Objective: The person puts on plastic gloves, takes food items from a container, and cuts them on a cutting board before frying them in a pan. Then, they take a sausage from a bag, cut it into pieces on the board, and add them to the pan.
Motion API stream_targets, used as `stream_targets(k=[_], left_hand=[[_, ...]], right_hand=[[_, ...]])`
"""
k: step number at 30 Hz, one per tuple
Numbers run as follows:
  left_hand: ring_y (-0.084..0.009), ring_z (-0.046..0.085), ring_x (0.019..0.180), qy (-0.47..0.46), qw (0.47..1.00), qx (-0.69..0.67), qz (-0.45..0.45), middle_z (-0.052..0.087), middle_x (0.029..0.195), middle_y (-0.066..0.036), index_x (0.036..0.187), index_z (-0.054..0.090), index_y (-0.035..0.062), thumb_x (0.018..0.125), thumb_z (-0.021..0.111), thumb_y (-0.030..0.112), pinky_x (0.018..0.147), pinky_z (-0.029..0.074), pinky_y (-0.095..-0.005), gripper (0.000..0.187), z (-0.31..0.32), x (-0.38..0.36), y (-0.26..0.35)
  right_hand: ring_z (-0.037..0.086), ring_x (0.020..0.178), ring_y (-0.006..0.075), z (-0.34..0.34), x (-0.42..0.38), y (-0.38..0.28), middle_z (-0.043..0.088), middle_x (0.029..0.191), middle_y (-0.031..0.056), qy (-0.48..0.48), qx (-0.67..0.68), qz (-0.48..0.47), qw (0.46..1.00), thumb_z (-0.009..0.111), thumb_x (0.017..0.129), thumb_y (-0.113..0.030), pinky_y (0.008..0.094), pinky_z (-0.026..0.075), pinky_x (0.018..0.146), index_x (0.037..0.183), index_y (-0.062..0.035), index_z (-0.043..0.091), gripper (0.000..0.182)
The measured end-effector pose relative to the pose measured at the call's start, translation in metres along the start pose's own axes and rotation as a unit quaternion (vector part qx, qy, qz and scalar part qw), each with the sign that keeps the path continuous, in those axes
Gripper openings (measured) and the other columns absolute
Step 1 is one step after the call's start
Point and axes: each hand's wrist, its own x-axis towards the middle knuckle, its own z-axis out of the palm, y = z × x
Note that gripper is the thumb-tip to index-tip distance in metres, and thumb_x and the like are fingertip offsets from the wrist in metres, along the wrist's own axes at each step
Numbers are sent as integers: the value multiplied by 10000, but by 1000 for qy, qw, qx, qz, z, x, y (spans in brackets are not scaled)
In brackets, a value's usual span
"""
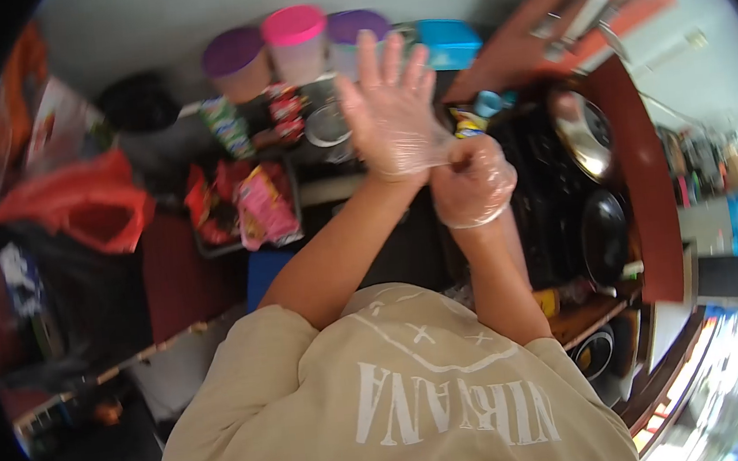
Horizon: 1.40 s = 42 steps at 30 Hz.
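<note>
My left hand (pixel 393 113) is raised with its fingers spread, inside a clear plastic glove (pixel 404 149). My right hand (pixel 473 180), also covered in clear plastic, is closed at the left wrist and pinches the stretched cuff of the left glove. Beyond the hands stand a tub with a pink lid (pixel 294 26) and two tubs with purple lids (pixel 234 51). A glass jar or bowl (pixel 327 126) sits left of my left hand, partly blurred.
A tray (pixel 299 211) of red and pink packets lies left, near a red plastic bag (pixel 104 203). Green (pixel 226 127) and red (pixel 287 112) packets stand behind. On the right is a dark stove (pixel 544 205) with a shiny lid (pixel 584 134) and a black pan (pixel 606 234).
</note>
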Motion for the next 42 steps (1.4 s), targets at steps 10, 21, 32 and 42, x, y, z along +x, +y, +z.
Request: stream_targets(k=[10, 21, 32, 42], left_hand=[[-335, 693, 900, 239, 830, 491, 113, 672, 1127, -218, 1189, 606, -57, 1016, 452, 373, 854, 566, -427, 488, -221, 8, 166], [-377, 634, 1066, 399, 225, 862, -216, 656, 1138, -183, 1152, 618, 86, 771, 712, 399, 909, 514, -444, 502, -541, -97, 306], [-400, 666, 1011, 430, 202, 853, -219, 689, 1027, -259, 1006, 699, 24, 758, 687, 431, 889, 524, -469, 477, -496, -45, 324], [-229, 680, 651, 562, 516, 637, -107, 690, 807, -161, 799, 675, -24, 775, 684, 246, 601, 586, -376, 271, -414, -56, 356]], right_hand=[[622, 648, 364, 105, -90, 3, 613, 700, 141, -577, 142, -71, 801, 633, 826, -179, 451, 489, 570, 756, -81, 555, 144], [672, 869, 352, 100, -145, 104, 702, 897, 145, -752, -94, 119, 641, 634, 850, -299, 439, 527, 781, 930, -70, 656, 243], [647, 1030, 341, 103, -160, 95, 680, 1083, 166, -789, -84, 185, 580, 589, 888, -335, 432, 497, 905, 1084, -57, 647, 345], [652, 1016, 348, 96, -160, 96, 692, 1071, 174, -768, -62, 134, 623, 640, 857, -317, 418, 504, 889, 1061, -26, 660, 357]])
